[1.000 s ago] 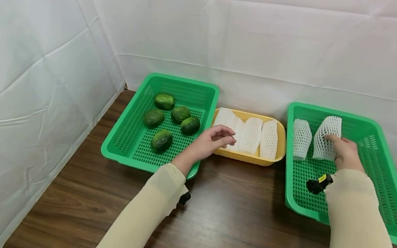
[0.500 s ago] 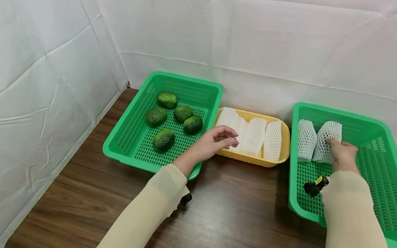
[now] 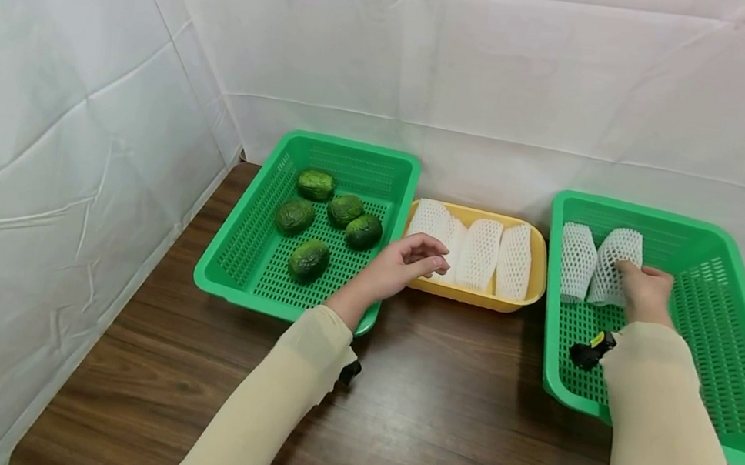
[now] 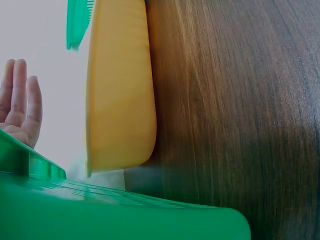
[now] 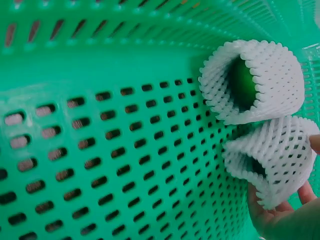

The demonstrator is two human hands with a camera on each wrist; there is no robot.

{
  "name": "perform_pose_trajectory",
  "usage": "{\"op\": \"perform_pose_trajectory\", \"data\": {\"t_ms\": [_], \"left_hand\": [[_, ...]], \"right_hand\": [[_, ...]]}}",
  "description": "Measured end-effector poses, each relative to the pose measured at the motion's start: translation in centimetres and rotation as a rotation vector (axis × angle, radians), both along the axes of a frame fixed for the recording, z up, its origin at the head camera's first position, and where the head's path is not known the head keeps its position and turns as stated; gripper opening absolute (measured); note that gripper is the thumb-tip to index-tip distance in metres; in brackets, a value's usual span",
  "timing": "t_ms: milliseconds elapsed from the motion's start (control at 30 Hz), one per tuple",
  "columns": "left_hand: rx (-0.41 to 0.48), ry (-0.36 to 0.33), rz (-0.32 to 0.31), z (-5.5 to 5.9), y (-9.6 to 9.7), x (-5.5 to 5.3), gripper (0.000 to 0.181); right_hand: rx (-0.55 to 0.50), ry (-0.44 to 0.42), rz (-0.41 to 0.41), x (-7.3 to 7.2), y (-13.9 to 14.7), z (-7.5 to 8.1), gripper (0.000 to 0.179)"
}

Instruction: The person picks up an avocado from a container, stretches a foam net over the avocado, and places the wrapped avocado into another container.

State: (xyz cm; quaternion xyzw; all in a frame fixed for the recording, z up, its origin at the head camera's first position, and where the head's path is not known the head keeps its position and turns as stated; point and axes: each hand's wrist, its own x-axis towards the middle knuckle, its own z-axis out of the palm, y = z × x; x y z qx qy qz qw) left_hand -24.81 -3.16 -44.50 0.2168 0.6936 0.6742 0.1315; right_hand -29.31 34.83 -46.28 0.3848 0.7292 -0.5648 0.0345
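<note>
My right hand [image 3: 646, 293] holds a white foam net sleeve [image 3: 612, 266] inside the right green basket [image 3: 556, 356]. In the right wrist view, thumb and fingers lie around this sleeve [image 5: 280, 155], with something dark inside its opening. Right beside it lies another foam net sleeve [image 5: 280, 80], and a green fruit [image 5: 242, 85] shows within. My left hand [image 3: 403, 267] hovers with loosely bent fingers at the near left of the yellow tray [image 3: 469, 297], holding nothing. Several white foam net sleeves [image 3: 480, 253] lie side by side in that tray.
Several dark green avocados [image 3: 308, 261] lie in the left green basket [image 3: 252, 299], beneath and beyond my left forearm. The yellow tray stands between the two baskets on a brown wooden table [image 3: 436, 395]. White cloth [image 3: 505, 63] hangs behind and at the left.
My right hand has brought its sleeved fruit down and slightly left, against the other sleeve in the right basket. The left hand has stayed nearly still; the head view has shifted a little.
</note>
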Motion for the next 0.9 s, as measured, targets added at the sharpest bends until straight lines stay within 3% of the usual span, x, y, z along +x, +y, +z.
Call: {"op": "perform_pose_trajectory", "data": {"t_ms": [233,600,900], "left_hand": [[0.005,-0.014,-0.005,0.08,0.05,0.05,0.026],[0.009,0.0,-0.007,0.18,0.01,-0.01,0.025],[0.013,-0.022,-0.007,0.25,-0.04,0.05,0.026]], "right_hand": [[0.007,0.008,0.014,0.19,-0.27,-0.08,0.056],[0.058,0.007,0.092,0.28,-0.27,-0.7,0.064],[0.043,0.035,0.079,0.38,-0.3,-0.83,0.058]]}}
